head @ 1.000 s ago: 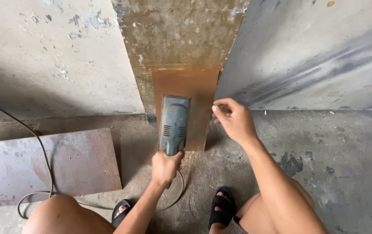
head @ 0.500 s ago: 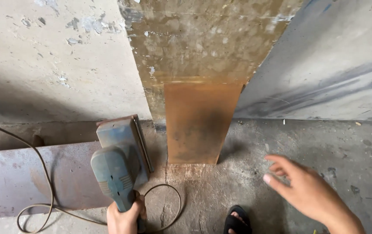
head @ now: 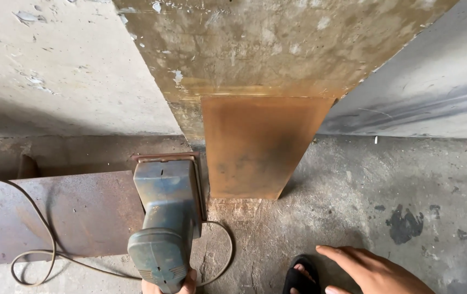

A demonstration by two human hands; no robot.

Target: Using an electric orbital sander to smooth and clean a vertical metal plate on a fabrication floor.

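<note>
Left hand (head: pixel 168 284) clamped on the sander (head: pixel 167 220), long axis pointing away; right hand (head: pixel 372 269) spread, empty, rusty plate (head: pixel 258 147) ahead-left.

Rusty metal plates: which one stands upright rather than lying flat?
The orange-brown rusty plate leaning upright against the stained wall column. The darker grey-brown plate lies flat on the floor, with the blue-grey electric sander resting on its right end.
</note>
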